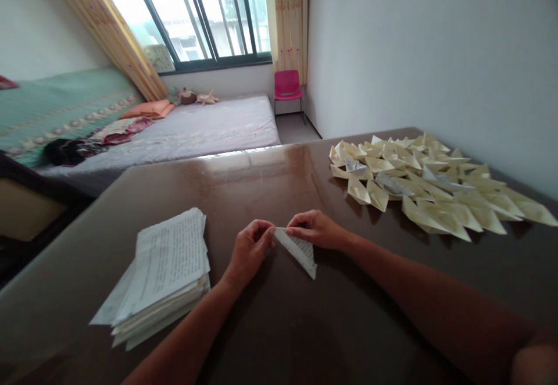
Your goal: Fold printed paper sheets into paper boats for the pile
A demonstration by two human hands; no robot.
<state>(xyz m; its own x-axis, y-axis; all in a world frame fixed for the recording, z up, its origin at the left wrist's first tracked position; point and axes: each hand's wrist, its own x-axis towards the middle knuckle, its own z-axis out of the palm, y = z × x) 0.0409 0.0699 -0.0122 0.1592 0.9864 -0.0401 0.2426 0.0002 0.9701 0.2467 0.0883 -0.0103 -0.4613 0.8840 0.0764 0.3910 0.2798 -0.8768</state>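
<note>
A folded sheet of printed paper [300, 250], roughly triangular, is held between my two hands just above or on the brown tabletop. My left hand [251, 246] pinches its left corner between thumb and fingers. Along the upper edge, my right hand [317, 229] grips the paper with the thumb on top. One pointed end of the paper hangs down toward me. To the left lies an uneven stack of printed sheets [170, 263]. At the right, many folded paper boats [436, 187], mostly cream with a few printed white ones, sit close together.
The glossy brown table [244, 193] fills the foreground. Past its far edge is a bed [218, 123] with pillows, clothes and soft toys. A pink chair [288, 85] stands by the window, and a wall [427, 53] borders the right side.
</note>
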